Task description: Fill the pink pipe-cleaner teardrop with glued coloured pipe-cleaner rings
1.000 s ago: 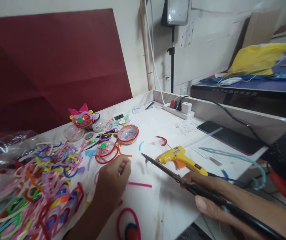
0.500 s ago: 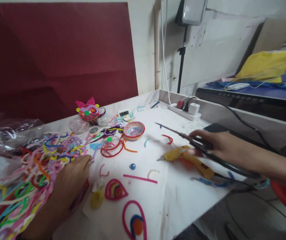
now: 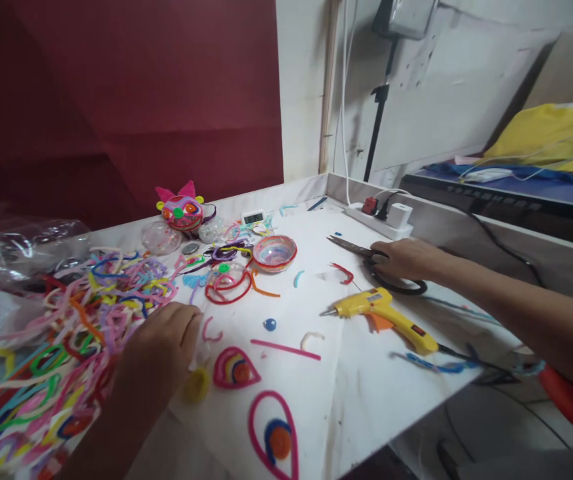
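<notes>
My right hand (image 3: 400, 259) has its fingers on the black handles of a pair of scissors (image 3: 351, 247), which lie low at the table with the blades pointing left. Closer to me is a yellow glue gun (image 3: 383, 313), untouched. At the left, my left hand (image 3: 166, 340) is curled at the edge of a heap of coloured pipe cleaners (image 3: 131, 287); what its fingers hold, if anything, is hidden. Beside it lie a yellow coil (image 3: 196, 385) and a pink-rimmed eye shape (image 3: 236, 368). A larger eye shape (image 3: 277, 437) lies nearer me, below a straight pink pipe cleaner (image 3: 286, 349).
A round bowl (image 3: 275, 253) with a red rim sits mid-table. Behind it stand a decorated animal head (image 3: 182, 212) and a small digital clock (image 3: 253, 218). A white power strip (image 3: 379, 222) with plugs lies along the back right edge. Clear plastic (image 3: 31, 237) lies at left.
My right hand has lowered the scissors from above the glue gun to the table behind it. My left hand has shifted slightly towards the yellow coil. The view has turned a little.
</notes>
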Motion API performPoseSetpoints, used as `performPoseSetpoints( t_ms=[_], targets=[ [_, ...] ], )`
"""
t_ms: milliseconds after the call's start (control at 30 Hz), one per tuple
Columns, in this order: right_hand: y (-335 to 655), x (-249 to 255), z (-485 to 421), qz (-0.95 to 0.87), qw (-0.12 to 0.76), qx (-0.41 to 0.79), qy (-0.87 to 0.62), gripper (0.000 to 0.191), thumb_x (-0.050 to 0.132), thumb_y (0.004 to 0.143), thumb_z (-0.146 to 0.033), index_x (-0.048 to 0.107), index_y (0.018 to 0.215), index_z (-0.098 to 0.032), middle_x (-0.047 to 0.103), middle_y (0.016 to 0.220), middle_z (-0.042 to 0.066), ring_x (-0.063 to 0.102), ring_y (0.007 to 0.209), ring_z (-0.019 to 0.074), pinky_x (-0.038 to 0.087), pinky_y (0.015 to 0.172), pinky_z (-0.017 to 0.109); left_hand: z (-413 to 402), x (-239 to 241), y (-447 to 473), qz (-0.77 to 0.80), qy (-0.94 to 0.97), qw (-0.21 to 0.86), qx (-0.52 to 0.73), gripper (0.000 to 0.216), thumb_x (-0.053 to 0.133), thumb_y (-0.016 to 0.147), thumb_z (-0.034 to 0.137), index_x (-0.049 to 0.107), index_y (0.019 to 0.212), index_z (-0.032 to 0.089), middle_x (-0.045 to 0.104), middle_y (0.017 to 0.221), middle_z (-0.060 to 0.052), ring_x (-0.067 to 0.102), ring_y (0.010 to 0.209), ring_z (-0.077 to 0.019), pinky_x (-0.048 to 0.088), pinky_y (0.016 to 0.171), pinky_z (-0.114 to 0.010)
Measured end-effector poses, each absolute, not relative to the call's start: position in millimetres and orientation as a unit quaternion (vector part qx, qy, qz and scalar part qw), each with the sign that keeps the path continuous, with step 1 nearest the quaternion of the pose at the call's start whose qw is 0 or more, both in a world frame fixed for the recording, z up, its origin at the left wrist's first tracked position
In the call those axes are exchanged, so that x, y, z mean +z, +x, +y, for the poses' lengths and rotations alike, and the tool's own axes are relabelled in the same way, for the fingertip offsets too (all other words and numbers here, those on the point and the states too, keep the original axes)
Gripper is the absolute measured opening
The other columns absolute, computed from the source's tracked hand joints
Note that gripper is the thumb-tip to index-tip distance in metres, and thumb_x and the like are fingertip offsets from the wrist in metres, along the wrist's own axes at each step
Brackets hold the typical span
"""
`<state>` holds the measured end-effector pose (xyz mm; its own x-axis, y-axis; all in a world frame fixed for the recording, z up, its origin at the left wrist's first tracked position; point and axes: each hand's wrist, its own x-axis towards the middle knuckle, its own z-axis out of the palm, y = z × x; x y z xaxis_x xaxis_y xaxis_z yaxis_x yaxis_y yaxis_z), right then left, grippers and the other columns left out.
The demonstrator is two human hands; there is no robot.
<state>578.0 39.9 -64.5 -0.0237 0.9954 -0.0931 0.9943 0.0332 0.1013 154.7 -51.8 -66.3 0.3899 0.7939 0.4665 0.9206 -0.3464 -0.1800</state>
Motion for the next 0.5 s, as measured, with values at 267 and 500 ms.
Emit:
performPoseSetpoints(
  t_ms=[267,500],
  targets=[
    [488.7,-49.8,-25.7,0.872,0.007,-0.052,0.487,0.013,0.055,0.092,-0.014,0.067,0.094,-0.021,0.067,0.097,0.001,0.062,0.084,0.0107,0.047,0.077,0.023,-81.4,-61.5,203.4,-0.558,-0.744,-0.051,-0.364,0.024,0.051,0.088,0.038,0.068,0.082,0.022,0.071,0.075,0.000,0.065,0.062,-0.0152,0.049,0.057,-0.023],
    [447.5,-67.3,-35.8,0.892,0.026,-0.031,0.451,0.011,0.059,0.092,-0.022,0.063,0.085,-0.014,0.066,0.086,0.001,0.061,0.070,0.0124,0.050,0.064,0.027,-94.0,-84.9,212.7,-0.552,-0.688,-0.281,-0.379,0.017,0.058,0.086,0.035,0.068,0.087,0.021,0.069,0.075,0.000,0.066,0.063,-0.0143,0.052,0.057,-0.022]
  ],
)
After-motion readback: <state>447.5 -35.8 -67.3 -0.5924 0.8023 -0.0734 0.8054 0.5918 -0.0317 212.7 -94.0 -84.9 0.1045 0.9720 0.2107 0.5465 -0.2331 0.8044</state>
